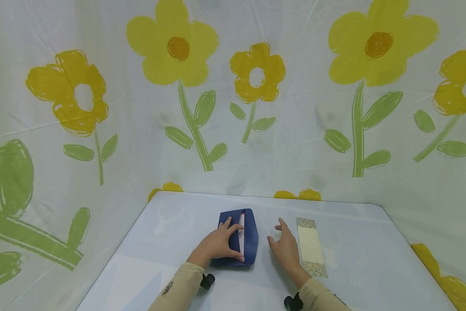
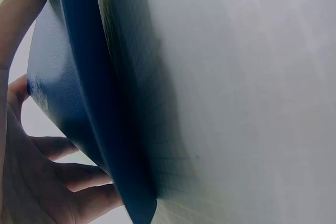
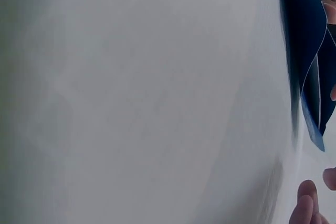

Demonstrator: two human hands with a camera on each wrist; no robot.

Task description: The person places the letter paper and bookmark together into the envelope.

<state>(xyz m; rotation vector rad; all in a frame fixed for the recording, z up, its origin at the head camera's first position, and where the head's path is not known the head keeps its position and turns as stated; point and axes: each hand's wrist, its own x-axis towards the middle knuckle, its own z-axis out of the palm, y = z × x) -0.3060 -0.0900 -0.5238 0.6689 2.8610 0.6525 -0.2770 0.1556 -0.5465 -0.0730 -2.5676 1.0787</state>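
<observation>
A dark blue paper envelope lies on the table in the head view, its flap opened out to the right. Pale content with a bit of red shows in its mouth. My left hand spans the envelope, thumb by the near edge and fingers spread toward the far part. In the left wrist view the envelope sits between thumb and fingers, with shadow beneath it. Right of the flap, my right hand hovers with fingers loosely bent and nothing in them. The right wrist view shows its fingertips apart from the envelope.
A cream strip with speckled gold-grey ends lies right of my right hand. The pale table has faint prints. White cloth with yellow flowers hangs behind and at both sides. Each wrist carries a small black device.
</observation>
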